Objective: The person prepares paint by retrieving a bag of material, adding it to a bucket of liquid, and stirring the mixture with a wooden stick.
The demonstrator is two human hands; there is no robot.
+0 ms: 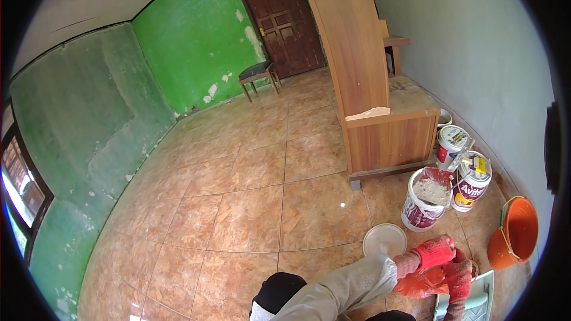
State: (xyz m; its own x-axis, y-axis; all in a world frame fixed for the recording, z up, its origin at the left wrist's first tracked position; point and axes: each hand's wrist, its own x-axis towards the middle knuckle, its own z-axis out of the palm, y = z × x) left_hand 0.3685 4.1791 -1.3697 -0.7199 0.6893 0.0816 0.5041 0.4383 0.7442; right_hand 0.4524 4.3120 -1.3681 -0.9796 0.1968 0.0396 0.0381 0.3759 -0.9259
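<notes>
Both my hands wear red gloves at the lower right. My left hand [433, 252], at the end of a pale sleeve, and my right hand [458, 276], close beside it, have their fingers curled around a crumpled red plastic bag [416, 285]. Below them a pale green paint tray [474, 303] lies on the floor, partly hidden by the bag and my right arm. A white round lid [379, 238] lies just left of my hands, and an orange bucket [520, 229] with a handle stands to the right.
An open white bucket of pasty material [422, 208] and other paint pails [470, 190] stand along the right wall beside a wooden cabinet [383, 142]. A stool [256, 71] is near the brown door [285, 30]. Tiled floor [244, 214] stretches left to a green wall [83, 119] with a window.
</notes>
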